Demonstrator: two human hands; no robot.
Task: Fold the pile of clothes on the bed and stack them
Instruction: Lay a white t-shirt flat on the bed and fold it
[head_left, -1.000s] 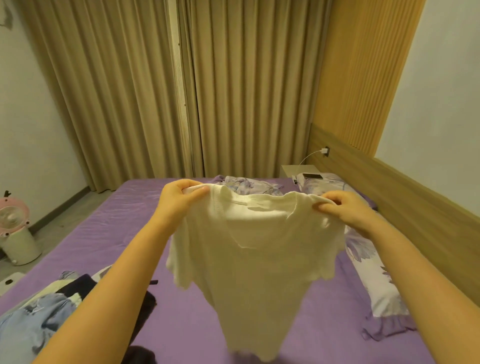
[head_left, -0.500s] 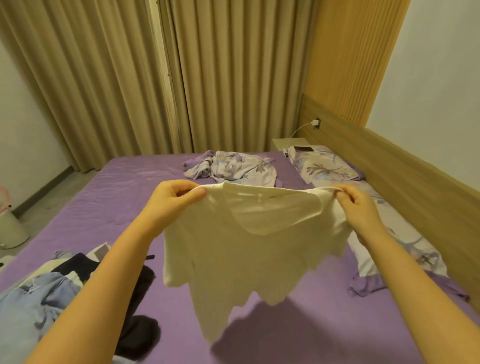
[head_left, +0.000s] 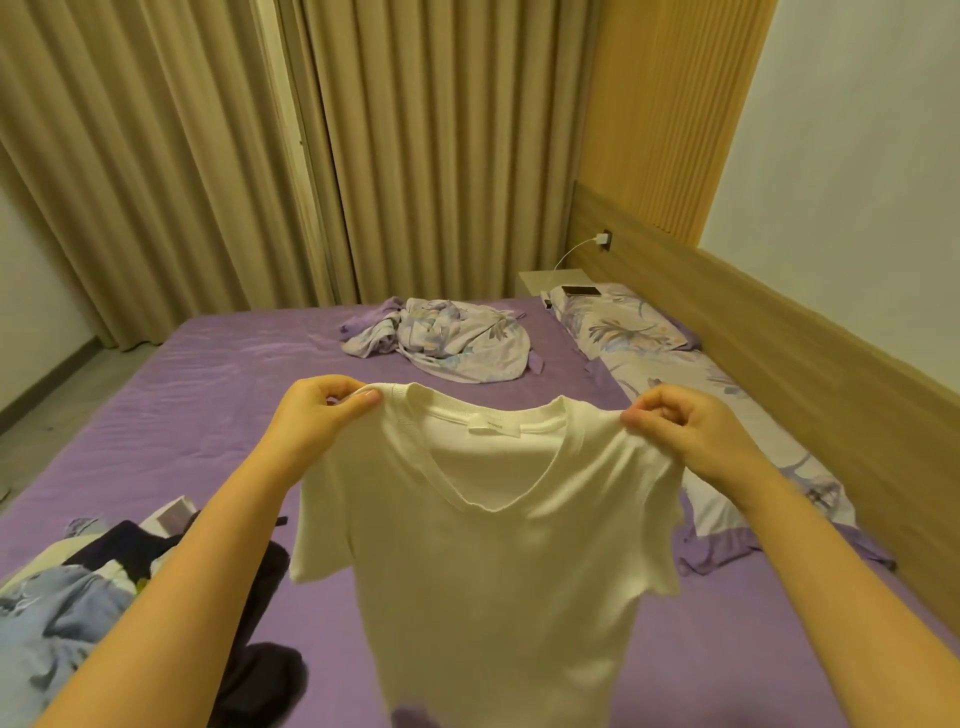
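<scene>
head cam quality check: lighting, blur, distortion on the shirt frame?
Head view: warm, dim yellowish indoor light, no glare; the white T-shirt is sharp at the collar but smears at its lower hem; left hand and right hand are crisp; wide-angle distortion bends the curtains and the headboard toward the edges; the clothes pile lies in darker shade.

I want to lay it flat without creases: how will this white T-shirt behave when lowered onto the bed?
Probably floppy: the white T-shirt hangs limp below the left hand and right hand, which pinch its shoulders. It looks light, since fingertip pinches carry it. The sleeves and hem curl, so it may bunch on the purple bed and need smoothing.
</scene>
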